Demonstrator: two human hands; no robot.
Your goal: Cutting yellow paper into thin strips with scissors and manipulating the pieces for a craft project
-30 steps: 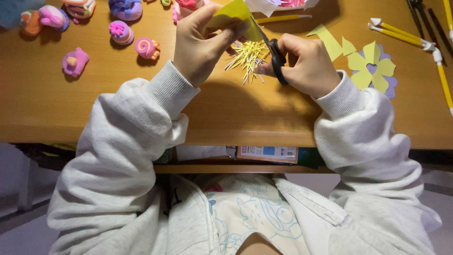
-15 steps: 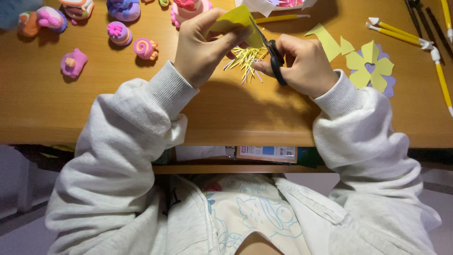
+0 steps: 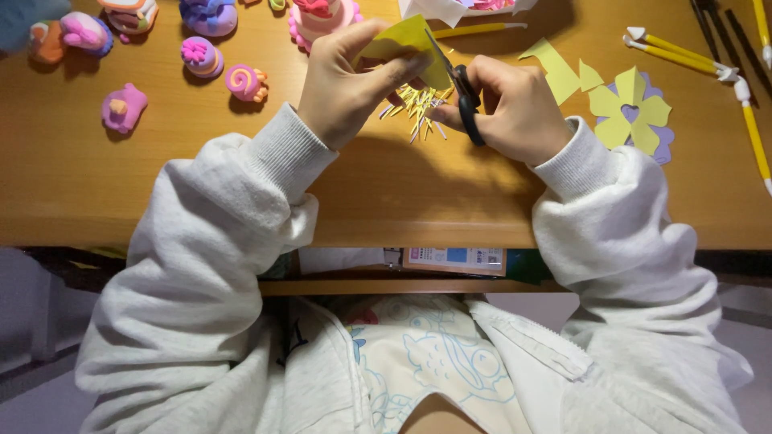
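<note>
Head view: our left hand (image 3: 342, 88) pinches yellow paper (image 3: 406, 44). Our right hand (image 3: 515, 108) grips black scissors (image 3: 462, 92) cutting its fringe above the tabletop (image 3: 402, 201).

Both forearms extended forward, sleeves to the wrists. Left hand (image 3: 342, 88) was raised, fingers pinched together. Right hand (image 3: 519, 108) was curled closed, knuckles up, just beside it.

Warm indoor light is falling from above and ahead, brightening the wooden desk (image 3: 96, 201). The grey sleeves (image 3: 217, 233) are casting soft shadows toward the near edge. Corners are bending slightly, and everything beneath the desk is sitting dim.
</note>
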